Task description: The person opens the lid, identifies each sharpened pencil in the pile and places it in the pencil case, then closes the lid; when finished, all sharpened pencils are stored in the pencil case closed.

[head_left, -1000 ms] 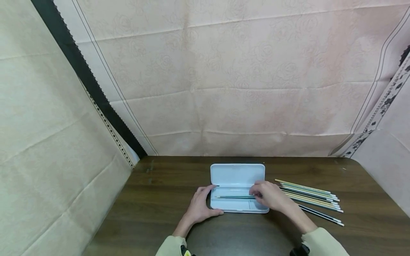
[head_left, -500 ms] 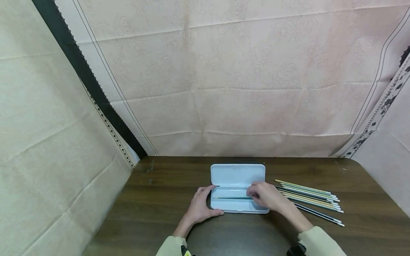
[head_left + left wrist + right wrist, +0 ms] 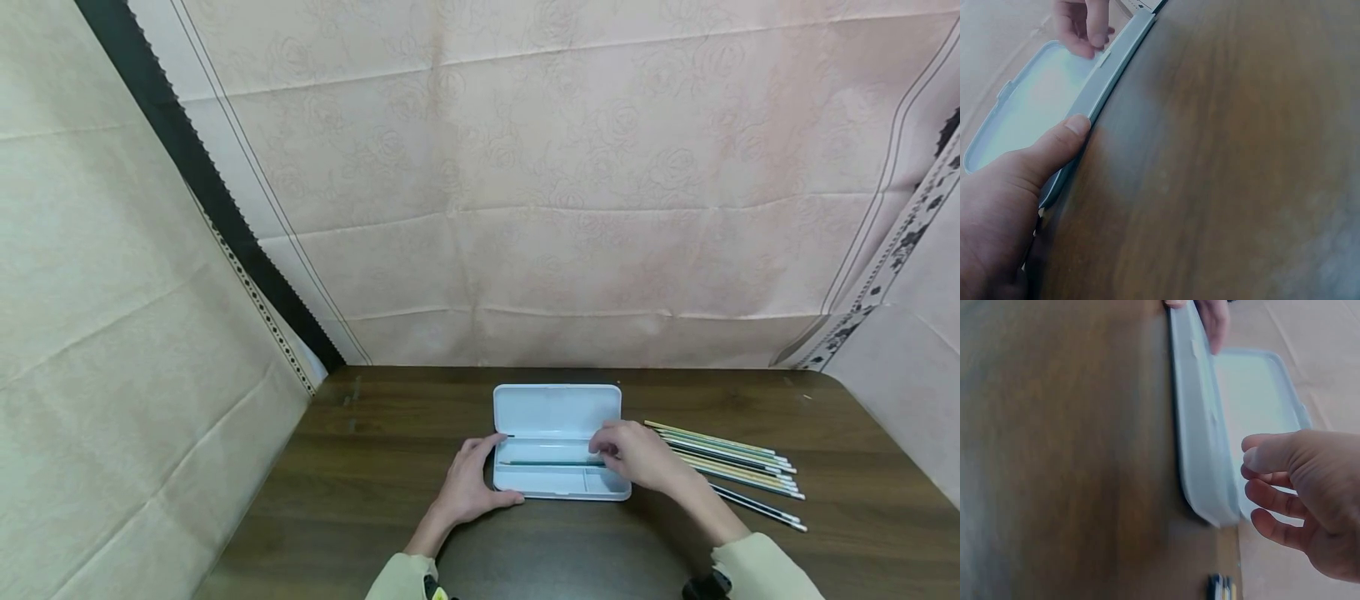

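A light blue pencil case [image 3: 540,479] lies with its lid raised on the brown table. Inside it a dark green pencil [image 3: 551,463] lies lengthwise, its right end hidden behind the right hand. My left hand [image 3: 472,479] holds the case's left end, the thumb against the front wall [image 3: 1077,125] and the fingers at the back corner. Over the right part of the case hovers my right hand [image 3: 641,454]. In the right wrist view its fingers [image 3: 1275,499] are loosely bent with nothing between them.
Right of the case lies a loose bunch of pencils [image 3: 738,468], yellow, green and black with pale ends. A few dark pencils [image 3: 757,506] lie apart, nearer the front. Pale patterned cloth [image 3: 570,250] hangs behind the table [image 3: 405,417] and on both sides.
My right hand slid slightly left with the pencil, then let go and drew back up and right. The pencil now rests in the case. My left hand stayed put.
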Tool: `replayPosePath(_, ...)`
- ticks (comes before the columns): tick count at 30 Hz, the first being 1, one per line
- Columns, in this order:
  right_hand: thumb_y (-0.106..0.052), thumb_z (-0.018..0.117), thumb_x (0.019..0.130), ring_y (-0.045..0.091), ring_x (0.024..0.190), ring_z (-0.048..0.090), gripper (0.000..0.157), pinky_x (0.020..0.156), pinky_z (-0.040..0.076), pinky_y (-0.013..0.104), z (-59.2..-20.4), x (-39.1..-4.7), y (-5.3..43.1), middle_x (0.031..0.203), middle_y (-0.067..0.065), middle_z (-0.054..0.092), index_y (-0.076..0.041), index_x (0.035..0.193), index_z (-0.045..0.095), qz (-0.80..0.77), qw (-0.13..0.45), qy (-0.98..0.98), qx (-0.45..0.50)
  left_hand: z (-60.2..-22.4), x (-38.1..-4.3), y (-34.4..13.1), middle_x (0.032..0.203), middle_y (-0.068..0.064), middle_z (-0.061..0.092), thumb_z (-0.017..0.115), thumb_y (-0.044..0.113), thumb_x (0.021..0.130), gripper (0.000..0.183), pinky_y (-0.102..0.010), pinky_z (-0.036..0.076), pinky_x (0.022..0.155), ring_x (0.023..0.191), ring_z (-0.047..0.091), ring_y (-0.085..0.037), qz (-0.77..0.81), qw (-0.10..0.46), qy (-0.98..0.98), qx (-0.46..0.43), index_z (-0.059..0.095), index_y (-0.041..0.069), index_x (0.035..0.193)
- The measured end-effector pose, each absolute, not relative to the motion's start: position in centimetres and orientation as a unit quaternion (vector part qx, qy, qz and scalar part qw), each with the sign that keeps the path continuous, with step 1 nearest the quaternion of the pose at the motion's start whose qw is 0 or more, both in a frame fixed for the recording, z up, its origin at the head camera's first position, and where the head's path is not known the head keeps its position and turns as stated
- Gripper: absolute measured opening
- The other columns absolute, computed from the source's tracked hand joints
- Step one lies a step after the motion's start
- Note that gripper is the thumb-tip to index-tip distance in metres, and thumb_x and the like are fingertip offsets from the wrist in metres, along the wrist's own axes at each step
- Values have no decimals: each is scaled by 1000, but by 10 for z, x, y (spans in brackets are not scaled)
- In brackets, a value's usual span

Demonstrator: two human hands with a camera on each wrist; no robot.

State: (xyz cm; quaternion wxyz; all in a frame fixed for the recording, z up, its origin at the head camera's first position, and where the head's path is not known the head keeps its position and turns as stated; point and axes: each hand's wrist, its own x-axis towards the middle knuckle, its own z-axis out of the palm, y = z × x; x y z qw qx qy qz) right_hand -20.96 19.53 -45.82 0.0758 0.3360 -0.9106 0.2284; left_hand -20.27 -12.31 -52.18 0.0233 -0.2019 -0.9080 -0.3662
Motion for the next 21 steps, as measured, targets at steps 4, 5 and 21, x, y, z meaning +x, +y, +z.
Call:
replayPosePath(4,2,78,83,8,74,56,17,69,54,30,-451,-205,215,91,-3,67,-8,97,77,239,86,-918,304,-521,-202,-123,136,-11,49,85,57,72,92,-54,43,94,121,47,-30,-367,23,-907,-203,48,20,147)
replayPosePath(5,3,78,83,8,73,56,18,67,53,30,-450,-204,221,90,-3,67,-8,97,77,241,90,-920,297,-522,-202,-123,136,-11,49,85,57,72,92,-54,43,94,121,47,-30,-367,24,-907,-203,48,20,147)
replayPosePath(21,12,80,69,-2,67,48,30,55,44,26,-458,-183,294,78,-13,59,-11,86,73,225,225,-898,305,-521,-202,-123,137,-12,49,85,58,72,92,-55,42,94,121,47,-30,-367,23,-908,-201,48,19,147)
